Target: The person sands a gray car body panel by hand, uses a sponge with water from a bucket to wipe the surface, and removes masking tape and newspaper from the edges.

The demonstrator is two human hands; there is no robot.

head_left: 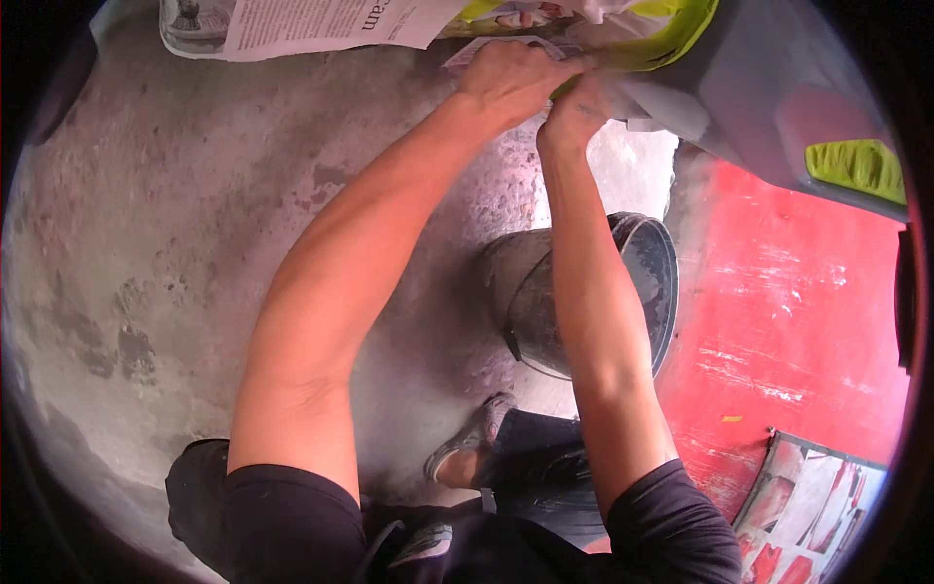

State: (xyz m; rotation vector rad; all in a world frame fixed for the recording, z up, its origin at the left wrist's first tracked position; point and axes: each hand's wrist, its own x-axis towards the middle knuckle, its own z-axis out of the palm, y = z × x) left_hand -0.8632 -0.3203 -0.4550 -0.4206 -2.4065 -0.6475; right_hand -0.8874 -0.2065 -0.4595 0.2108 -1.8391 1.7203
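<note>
Both my arms reach up to the top of the view, to the front of a tray with a lime-green rim (pixel 696 34). My left hand (pixel 511 78) is closed, knuckles up, over a printed paper edge at the rim. Right beside it, my right hand (pixel 581 105) curls closed at a small green edge. Its fingers are partly blurred, and what either hand grips is hidden. Newspaper sheets (pixel 311 29) lie over the left part of the tray. A large grey plastic body (pixel 759 88) with a green ribbed inset (pixel 856 167) adjoins on the right.
A dark dirty bucket (pixel 530 292) lies on its side on the stained concrete floor (pixel 195 243), its mouth to the right, partly behind my right forearm. A scuffed red surface (pixel 778 311) fills the right side. A picture board (pixel 812 501) lies at the lower right.
</note>
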